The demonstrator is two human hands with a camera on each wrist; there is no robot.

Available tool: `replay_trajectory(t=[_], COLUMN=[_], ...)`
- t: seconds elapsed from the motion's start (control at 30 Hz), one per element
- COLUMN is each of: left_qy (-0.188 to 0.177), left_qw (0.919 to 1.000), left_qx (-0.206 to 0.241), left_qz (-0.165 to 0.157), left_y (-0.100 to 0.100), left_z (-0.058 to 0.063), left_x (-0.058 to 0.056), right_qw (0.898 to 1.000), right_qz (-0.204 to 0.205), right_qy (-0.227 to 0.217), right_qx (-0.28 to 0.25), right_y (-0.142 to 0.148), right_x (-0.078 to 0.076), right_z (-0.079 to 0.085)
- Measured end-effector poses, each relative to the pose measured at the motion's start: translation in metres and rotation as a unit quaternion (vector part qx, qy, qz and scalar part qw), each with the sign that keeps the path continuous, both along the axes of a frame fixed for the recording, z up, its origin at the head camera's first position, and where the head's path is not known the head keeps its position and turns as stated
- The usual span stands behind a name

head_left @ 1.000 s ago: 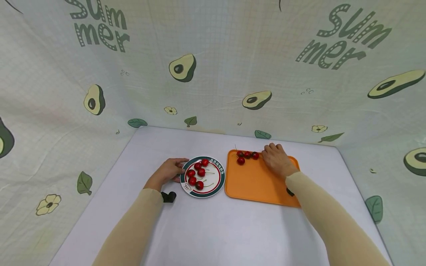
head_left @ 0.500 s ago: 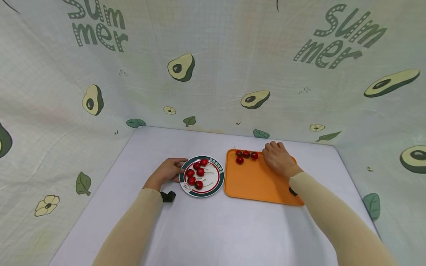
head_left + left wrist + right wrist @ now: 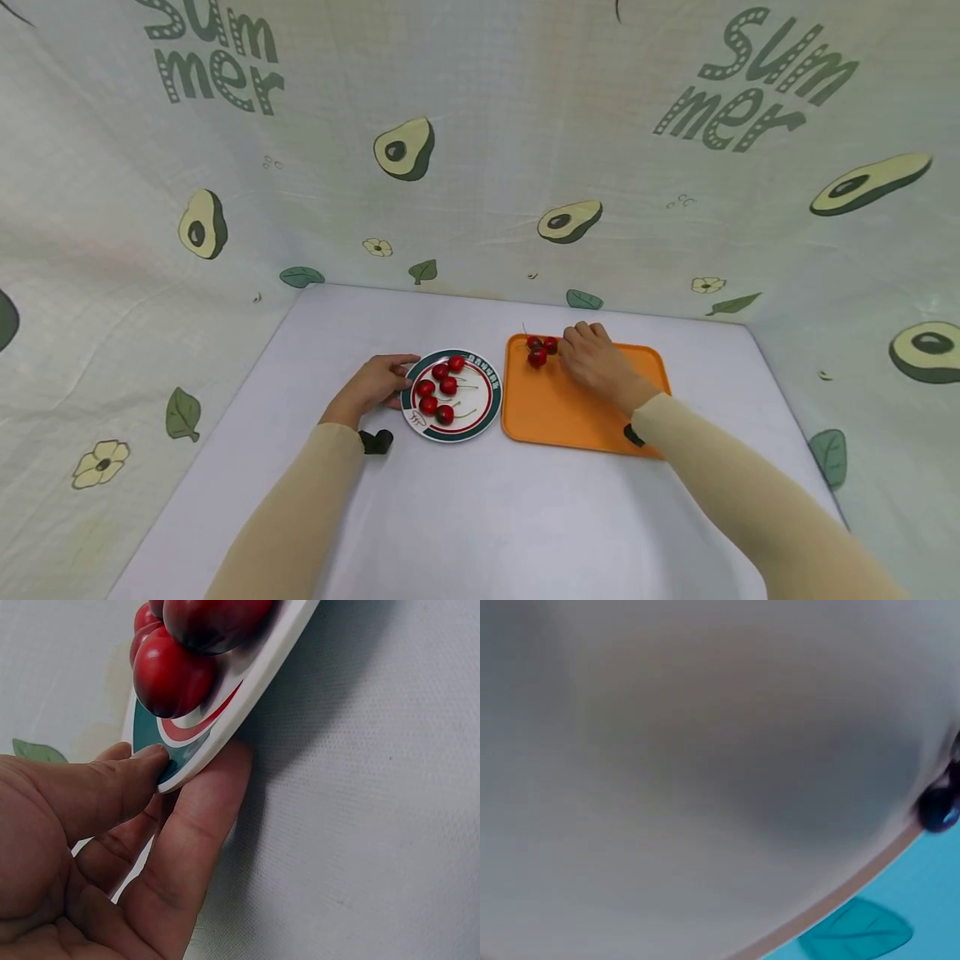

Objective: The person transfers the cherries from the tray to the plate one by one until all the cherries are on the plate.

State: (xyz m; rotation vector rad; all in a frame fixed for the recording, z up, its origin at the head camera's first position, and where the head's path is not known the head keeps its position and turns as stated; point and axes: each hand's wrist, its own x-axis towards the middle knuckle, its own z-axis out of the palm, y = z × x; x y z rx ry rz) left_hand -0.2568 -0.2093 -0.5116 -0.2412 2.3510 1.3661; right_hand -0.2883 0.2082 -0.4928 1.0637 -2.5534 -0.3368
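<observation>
Main chg: R hand (image 3: 592,358) is further L over the tray (image 3: 577,417) than ½ sec ago, more than the slight drift of the head view accounts for. It's now right up by the tray cherries (image 3: 537,357) at the far L corner. Only 3 of those show; 4 were in sight before. The missing one, R end of the back row, is prob. behind or under the R fingers, but can't confirm.

R fingers: bent down toward the tray, tips hidden from the head cam; can't tell if they're grasping a cherry or not. R wrist view is no help, mostly a pale blur w/ dark round fruit at the edge.

L hand (image 3: 372,387): no chg. Fingers pinch the rim of the plate (image 3: 491,408), thumb on top, others underneath, per L wrist view. Plate is on the tabletop (image 3: 480,517), just L of the tray, w/ 6 plate cherries (image 3: 448,385) on it, same no. as before.

Meaning for the work, my read: R hand is at the fruit, prob. mid pick-up, and nothing's been added to the plate yet.
</observation>
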Motion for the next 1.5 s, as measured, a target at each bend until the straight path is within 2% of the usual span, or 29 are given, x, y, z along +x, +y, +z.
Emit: replay_trajectory(t=[0.1,0.3,0.6,1.0,1.5], left_qy=[-0.001,-0.001,0.001,-0.004,-0.005], left_qw=[1.0000,1.0000,0.9999,0.9999,0.9999], left_qx=[0.001,0.005,0.011,0.015,0.015], left_qz=[-0.002,-0.005,-0.008,-0.003,-0.003], left_y=[-0.002,-0.003,-0.002,0.000,0.000], left_z=[0.001,0.002,0.001,0.002,0.003], left_x=[0.001,0.002,0.002,0.001,0.002], right_qw=[1.000,0.999,0.996,0.994,0.992], right_qz=[0.009,0.045,0.075,0.088,0.092], right_qy=[-0.009,-0.012,-0.018,-0.028,-0.013], right_qx=[-0.002,0.026,0.050,0.066,0.084], right_y=[-0.019,-0.056,-0.091,-0.107,-0.115], right_x=[0.007,0.020,0.031,0.037,0.040], right_z=[0.000,0.000,-0.003,-0.012,-0.020])
